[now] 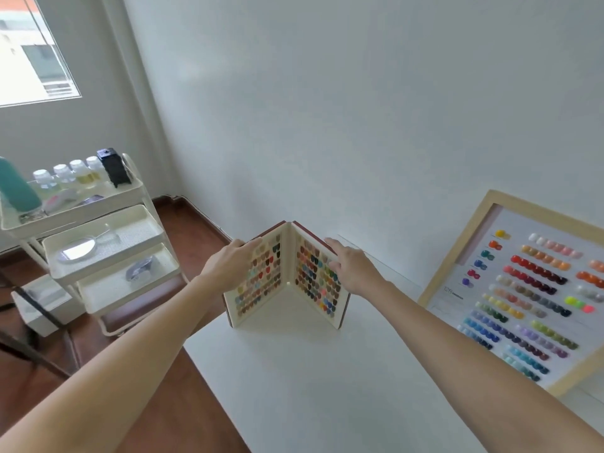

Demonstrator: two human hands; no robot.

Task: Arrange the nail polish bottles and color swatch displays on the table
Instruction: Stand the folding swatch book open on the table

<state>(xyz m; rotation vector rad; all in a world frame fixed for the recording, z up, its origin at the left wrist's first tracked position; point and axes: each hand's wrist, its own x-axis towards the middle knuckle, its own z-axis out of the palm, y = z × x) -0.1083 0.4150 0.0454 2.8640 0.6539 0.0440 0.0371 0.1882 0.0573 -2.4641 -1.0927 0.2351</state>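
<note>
A swatch book (287, 276) with cream pages and a dark red cover stands upright and open in a V at the far left corner of the white table (320, 387), rows of colored nail tips on both pages. My left hand (230, 261) grips the outer edge of the left page. On the right page's outer edge rests my right hand (351, 264), fingers spread over it. A large wood-framed swatch board (523, 289) with many colored tips leans against the wall at the right.
To the left of the table stands a white three-tier cart (98, 243) holding several bottles, a black box, a teal bottle and a hand mirror. Beneath it is a brown wooden floor. The white wall runs just behind the book.
</note>
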